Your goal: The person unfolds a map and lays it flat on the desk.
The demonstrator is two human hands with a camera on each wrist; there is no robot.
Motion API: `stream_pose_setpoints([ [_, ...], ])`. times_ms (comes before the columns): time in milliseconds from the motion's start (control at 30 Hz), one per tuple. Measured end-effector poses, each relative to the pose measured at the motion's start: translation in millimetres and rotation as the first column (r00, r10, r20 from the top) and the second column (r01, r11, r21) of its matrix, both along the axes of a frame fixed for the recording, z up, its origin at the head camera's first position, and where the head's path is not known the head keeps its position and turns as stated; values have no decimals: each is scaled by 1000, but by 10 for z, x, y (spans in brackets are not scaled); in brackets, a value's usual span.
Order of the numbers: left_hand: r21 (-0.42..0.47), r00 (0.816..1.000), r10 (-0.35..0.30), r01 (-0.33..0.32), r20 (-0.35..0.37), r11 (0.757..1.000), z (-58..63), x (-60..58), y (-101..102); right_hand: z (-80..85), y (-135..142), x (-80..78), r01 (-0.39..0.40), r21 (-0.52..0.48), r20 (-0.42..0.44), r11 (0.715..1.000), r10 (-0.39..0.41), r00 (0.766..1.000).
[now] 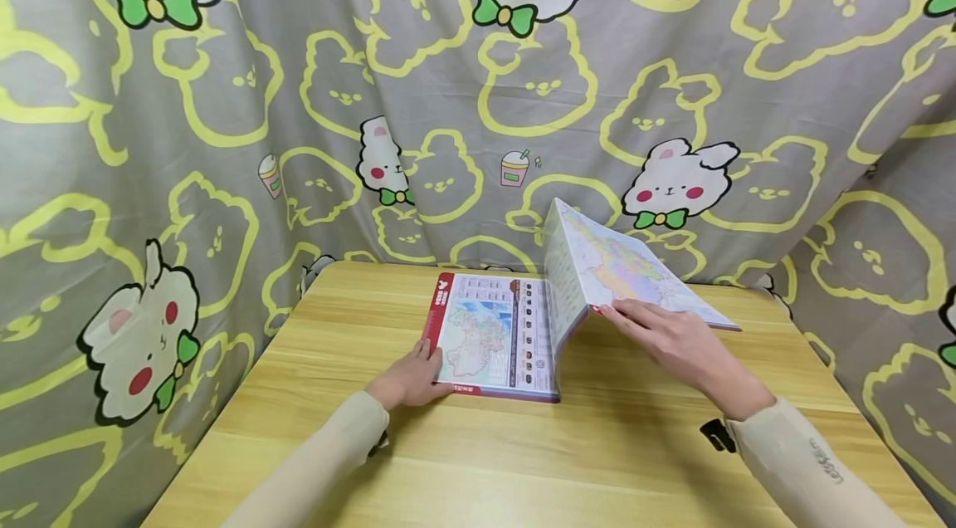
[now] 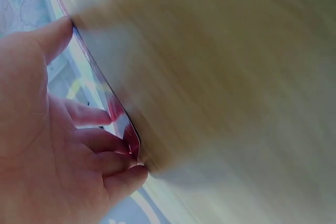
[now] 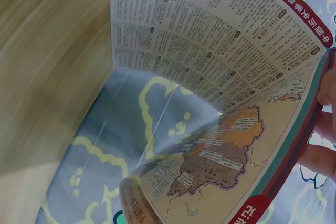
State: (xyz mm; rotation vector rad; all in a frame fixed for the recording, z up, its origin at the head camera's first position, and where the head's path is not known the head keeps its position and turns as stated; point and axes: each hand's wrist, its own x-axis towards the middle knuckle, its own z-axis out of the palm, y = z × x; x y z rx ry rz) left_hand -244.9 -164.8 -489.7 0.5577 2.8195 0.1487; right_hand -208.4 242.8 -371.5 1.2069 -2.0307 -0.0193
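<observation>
A folding map (image 1: 478, 337) with a red border lies on the wooden table, its left panel flat. From the middle its other panels rise in a peak, and a colourful map panel (image 1: 623, 262) slopes down to the right. My left hand (image 1: 409, 376) rests at the flat panel's lower-left corner; in the left wrist view its thumb and fingertips (image 2: 137, 174) touch the edge. With my right hand (image 1: 675, 345) I grip a raised fold by its near edge. The right wrist view shows the fingers (image 3: 320, 161) at that edge, with a text panel (image 3: 210, 35) spread beneath.
The wooden table (image 1: 463, 462) extends around the map on all sides. A grey curtain (image 1: 441, 80) with rabbit prints hangs behind the table's far edge and along both sides.
</observation>
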Motion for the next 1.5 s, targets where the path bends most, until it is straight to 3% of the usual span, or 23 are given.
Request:
stream_pose_setpoints([
  [733,43,997,45,-48,57,998,21,-33,-229,-46,153,54,15,-13,-13,1000,-15,1000],
  [1500,108,995,73,-81,74,991,52,-61,-591,-219,351,139,66,-27,41,997,-65,997],
])
